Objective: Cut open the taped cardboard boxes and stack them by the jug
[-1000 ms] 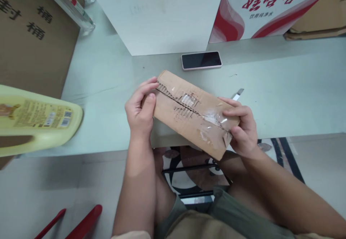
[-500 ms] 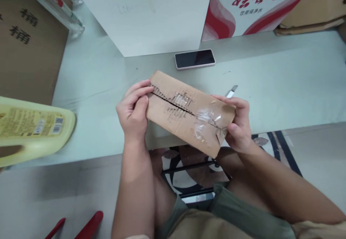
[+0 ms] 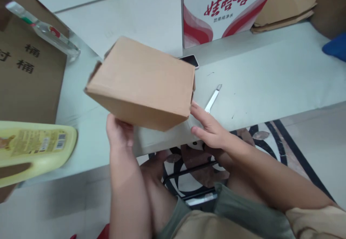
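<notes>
A plain brown cardboard box is held up above the pale table, tilted, with a broad untaped face toward me. My left hand supports it from underneath at the near left corner, fingers hidden behind the box. My right hand presses its fingers against the box's right side near the lower corner. A small metal blade lies on the table just past my right hand. A phone peeks out behind the box.
A yellow jug lies on its side at the left edge. A clear bottle leans on a brown carton at far left. A red and white carton, flattened cardboard and a blue object stand at the back.
The box has been lifted and turned over: the torn, taped seam that faced me is gone from sight and a plain face shows. Both hands shifted to its lower corners.
</notes>
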Motion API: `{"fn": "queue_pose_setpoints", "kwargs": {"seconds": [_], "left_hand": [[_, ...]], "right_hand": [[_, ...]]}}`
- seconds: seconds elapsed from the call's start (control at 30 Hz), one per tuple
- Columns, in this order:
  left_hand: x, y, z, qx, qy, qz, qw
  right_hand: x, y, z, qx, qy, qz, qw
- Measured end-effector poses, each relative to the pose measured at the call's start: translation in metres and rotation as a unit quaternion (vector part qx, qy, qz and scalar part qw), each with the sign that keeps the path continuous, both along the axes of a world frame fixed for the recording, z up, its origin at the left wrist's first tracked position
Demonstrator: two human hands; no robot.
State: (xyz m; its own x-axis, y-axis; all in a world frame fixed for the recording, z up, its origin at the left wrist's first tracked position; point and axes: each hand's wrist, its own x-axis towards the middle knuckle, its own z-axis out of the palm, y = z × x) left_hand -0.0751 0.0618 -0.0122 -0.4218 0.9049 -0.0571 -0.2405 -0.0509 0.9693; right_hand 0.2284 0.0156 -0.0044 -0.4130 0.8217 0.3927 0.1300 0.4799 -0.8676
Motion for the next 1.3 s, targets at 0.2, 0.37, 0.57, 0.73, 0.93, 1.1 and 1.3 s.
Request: {"fn": "queue_pose_setpoints", "kwargs": {"seconds": [0.2,0.37,0.57,0.73,0.93,1.1,1.3], "left_hand": [[0.046,-0.012,0.010,-0.074,0.037,-0.224,0.971],[0.058,-0.020,0.018,-0.229,0.047,-0.332,0.914],[0.051,-0.025,0.023,-0.327,0.174,-0.427,0.824],[0.045,-0.011,0.010,-0.083,0.207,-0.084,0.971],[0.048,-0.006,0.011,0.207,0.163,-0.047,0.963],[0.050,-0.008,0.009,0.158,0.175,-0.065,0.970],[0.053,-0.005,0.008,0.194,0.137,-0.058,0.970]], "right_hand": [[0.010,-0.005,0.008,0.074,0.012,-0.031,0.997],[0.017,-0.006,0.009,0.069,0.014,-0.116,0.991],[0.024,-0.002,0.006,0.050,0.034,-0.142,0.988],[0.017,-0.003,0.008,0.055,0.042,-0.052,0.996],[0.006,-0.005,0.012,0.038,0.065,0.026,0.997],[0.004,-0.009,0.011,0.032,0.047,0.006,0.998],[0.019,0.001,0.008,-0.038,-0.005,-0.220,0.975]]}}
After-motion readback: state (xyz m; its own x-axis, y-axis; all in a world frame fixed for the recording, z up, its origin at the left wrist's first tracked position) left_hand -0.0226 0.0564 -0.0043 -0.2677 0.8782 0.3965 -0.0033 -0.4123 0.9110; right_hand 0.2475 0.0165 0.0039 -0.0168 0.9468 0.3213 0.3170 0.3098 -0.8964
